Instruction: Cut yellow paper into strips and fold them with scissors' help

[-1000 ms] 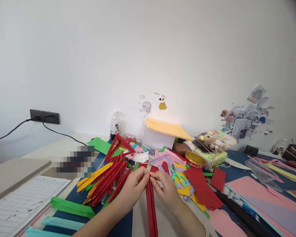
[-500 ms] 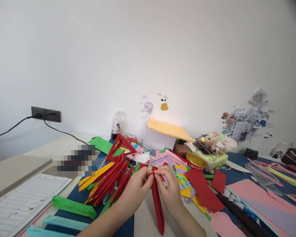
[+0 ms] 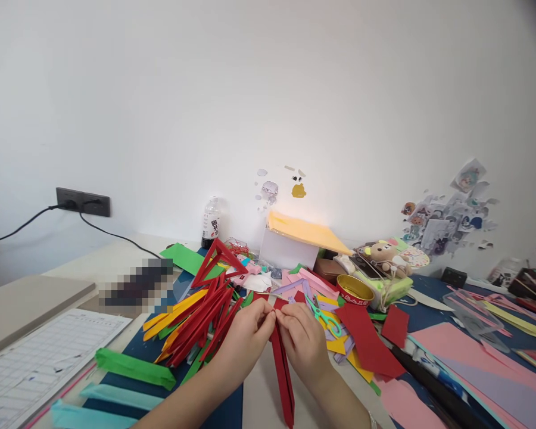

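Note:
A long folded red paper strip (image 3: 283, 375) hangs down from between my two hands, its lower end near the bottom edge of the view. My left hand (image 3: 250, 333) pinches its upper end with thumb and forefinger. Close against it, my right hand (image 3: 304, 336) grips the same end, fingers curled in; the exact fold under the fingertips is hidden. To the left lies a heap of folded red strips (image 3: 203, 328) mixed with yellow strips (image 3: 176, 313). Turquoise scissors (image 3: 326, 319) rest just beyond my right hand on paper scraps.
Green (image 3: 134, 368) and light-blue folded strips (image 3: 120, 394) lie front left, beside a printed sheet (image 3: 80, 339). A bottle (image 3: 211, 221) and a white box (image 3: 286, 247) stand at the wall. A round tin (image 3: 355, 290), a plush bear (image 3: 386, 256) and pink paper (image 3: 455, 345) are on the right.
My right hand has turned slightly, its fingers curling closer over the strip's top. The strip's lower end has swung a little left. The view has shifted slightly.

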